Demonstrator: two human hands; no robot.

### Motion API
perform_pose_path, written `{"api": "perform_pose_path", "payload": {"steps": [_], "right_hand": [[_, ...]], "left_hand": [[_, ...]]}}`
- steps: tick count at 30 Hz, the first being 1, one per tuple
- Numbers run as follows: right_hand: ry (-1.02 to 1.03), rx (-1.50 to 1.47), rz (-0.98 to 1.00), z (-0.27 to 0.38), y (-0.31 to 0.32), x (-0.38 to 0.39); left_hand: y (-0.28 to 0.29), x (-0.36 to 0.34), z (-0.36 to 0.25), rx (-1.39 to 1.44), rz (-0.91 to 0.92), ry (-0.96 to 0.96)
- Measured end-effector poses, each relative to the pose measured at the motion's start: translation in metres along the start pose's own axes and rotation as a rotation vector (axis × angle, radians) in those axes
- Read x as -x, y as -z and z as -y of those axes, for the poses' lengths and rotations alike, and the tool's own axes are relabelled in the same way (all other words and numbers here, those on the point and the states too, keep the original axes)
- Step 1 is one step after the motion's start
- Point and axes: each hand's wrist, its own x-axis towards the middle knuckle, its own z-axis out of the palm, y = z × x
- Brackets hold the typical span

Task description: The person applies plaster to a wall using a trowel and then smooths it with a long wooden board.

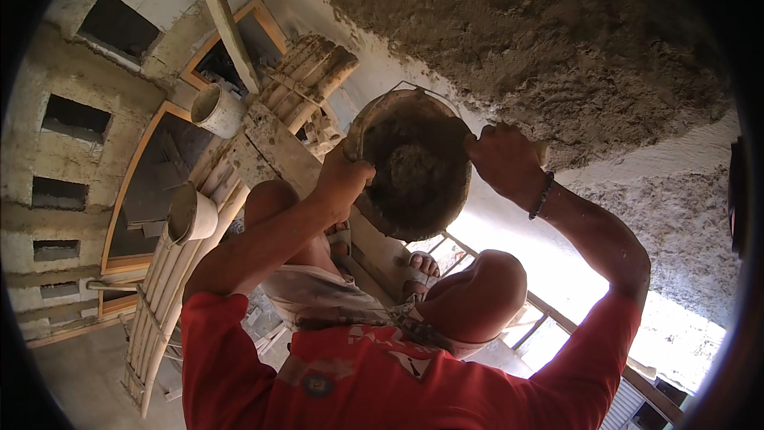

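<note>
Tilting its open mouth up toward the head, a round bucket [410, 171] sits in front of the person, between the two hands and above the bent knees, its rim and inner wall coated with grime. Inside it lies wet, dark grey-brown mortar [410, 167], heaped slightly at the middle, and a thin wire bail [422, 86] arches past the far rim. Beneath and to the left runs a scaffold of rough planks [270, 139] and lashed poles [159, 310], spattered with dried mix; the person's sandalled feet show just below the bucket. Two pale pails stand on the left-hand stretch, a farther pail [227, 115] and a nearer pail [203, 215]. Beyond them, a block wall [60, 155] is pierced by dark rectangular openings, with an orange-brown wooden frame [119, 215] beside it. Upper right, a wall bears a broad coat of rough brown plaster [541, 40], paler along its lower edge, and strong daylight glares at the lower right. Both arms, red-sleeved, reach forward with elbows bent outward. The left hand [342, 179] has its grip closed over the bucket's left rim, thumb toward the inside. The right hand [505, 161], a dark bracelet [543, 195] at its wrist, is clenched at the right rim around a pale handle [543, 153]; its front end is too dark to make out.
</note>
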Motion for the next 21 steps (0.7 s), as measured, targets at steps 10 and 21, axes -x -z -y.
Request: {"api": "perform_pose_path", "payload": {"steps": [10,21], "right_hand": [[-0.021,-0.646,0.055,0.035,-0.088,0.011],[-0.171,-0.572,-0.306,0.030,-0.092,0.062]], "left_hand": [[-0.021,-0.011,-0.019,-0.070,0.089,0.011],[-0.013,-0.020,-0.005,0.020,0.142,0.034]]}}
